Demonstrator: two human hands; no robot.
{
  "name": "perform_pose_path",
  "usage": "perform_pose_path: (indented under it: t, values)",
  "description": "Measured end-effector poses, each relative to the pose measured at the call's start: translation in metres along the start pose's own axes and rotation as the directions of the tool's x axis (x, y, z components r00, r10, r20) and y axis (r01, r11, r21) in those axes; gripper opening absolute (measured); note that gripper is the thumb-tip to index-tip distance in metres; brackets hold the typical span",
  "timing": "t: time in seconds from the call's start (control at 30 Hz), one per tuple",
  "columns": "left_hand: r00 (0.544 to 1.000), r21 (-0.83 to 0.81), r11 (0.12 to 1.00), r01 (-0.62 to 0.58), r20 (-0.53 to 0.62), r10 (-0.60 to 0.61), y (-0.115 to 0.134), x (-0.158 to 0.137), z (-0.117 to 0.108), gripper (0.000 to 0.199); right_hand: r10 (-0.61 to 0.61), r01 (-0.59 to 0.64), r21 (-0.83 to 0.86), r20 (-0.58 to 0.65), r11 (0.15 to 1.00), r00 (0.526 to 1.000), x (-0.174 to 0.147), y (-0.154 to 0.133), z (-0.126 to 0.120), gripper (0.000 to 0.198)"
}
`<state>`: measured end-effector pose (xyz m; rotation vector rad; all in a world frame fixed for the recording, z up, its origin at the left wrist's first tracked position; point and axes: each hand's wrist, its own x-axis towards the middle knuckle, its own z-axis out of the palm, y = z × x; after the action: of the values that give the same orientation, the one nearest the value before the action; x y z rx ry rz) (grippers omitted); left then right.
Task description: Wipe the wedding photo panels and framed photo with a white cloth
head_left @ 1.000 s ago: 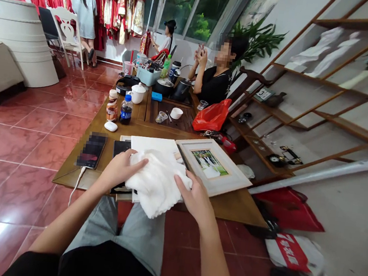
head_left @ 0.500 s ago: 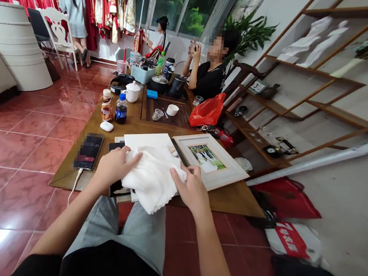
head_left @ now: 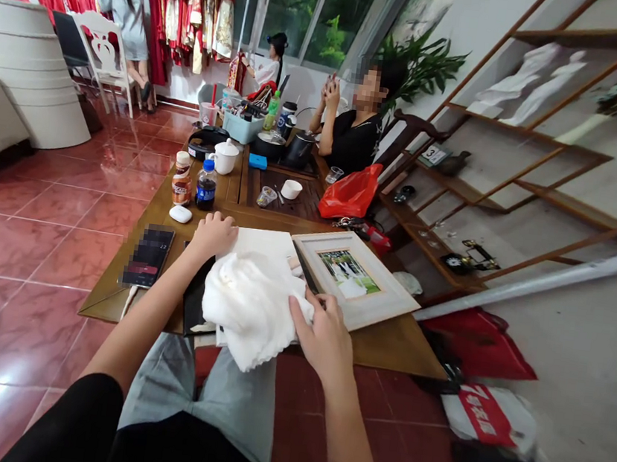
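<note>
A bunched white cloth (head_left: 252,303) lies over the stacked frame parts on the table in front of me. My right hand (head_left: 327,331) pinches its right edge between thumb and fingers. My left hand (head_left: 215,236) is off the cloth, its fingers curled at the upper left corner of a flat white board (head_left: 262,240); its fingertips are partly hidden. Right of the cloth, a pale picture frame (head_left: 386,282) with a photo (head_left: 349,272) in it rests tilted. A black panel (head_left: 196,296) shows under my left forearm.
On the table's left are a phone (head_left: 148,256) with a cable, a white case (head_left: 180,214), a brown-labelled bottle (head_left: 181,179) and a blue-capped bottle (head_left: 206,185). Farther back are a lidded white cup (head_left: 226,156) and a red bag (head_left: 350,193). A person (head_left: 355,128) sits across.
My left hand has let go of the cloth and moved up to the white board's corner. The right hand still holds the cloth, which sags more on the left.
</note>
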<state>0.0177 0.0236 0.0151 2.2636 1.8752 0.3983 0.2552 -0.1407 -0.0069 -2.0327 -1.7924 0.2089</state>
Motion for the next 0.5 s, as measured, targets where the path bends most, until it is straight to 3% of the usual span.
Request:
perform_pose_path:
  t: [0.1, 0.17, 0.27, 0.4, 0.5]
  values:
    - [0.999, -0.043, 0.999, -0.008, 0.032, 0.009, -0.001, 0.001, 0.004, 0.042, -0.017, 0.018, 0.029, -0.032, 0.999, 0.999, -0.005, 0.004, -0.003, 0.062]
    - [0.999, -0.103, 0.995, -0.011, 0.048, 0.016, -0.002, -0.002, 0.005, 0.044, -0.066, 0.074, 0.048, -0.15, 0.996, 0.986, -0.012, 0.003, -0.009, 0.063]
    - [0.998, -0.153, 0.987, -0.045, 0.043, 0.052, -0.004, -0.006, 0.006, 0.044, -0.194, 0.209, 0.016, -0.308, 0.978, 0.931, -0.023, -0.013, -0.019, 0.074]
    - [0.995, -0.174, 0.98, -0.101, -0.006, 0.101, -0.005, -0.008, 0.011, 0.049, -0.47, 0.471, -0.03, -0.15, 0.882, 0.87, -0.023, -0.053, -0.021, 0.087]
    - [0.993, -0.22, 0.968, -0.12, -0.02, 0.119, -0.005, -0.008, 0.015, 0.05, -0.565, 0.564, -0.013, -0.025, 0.825, 0.825, -0.01, -0.078, -0.009, 0.096]
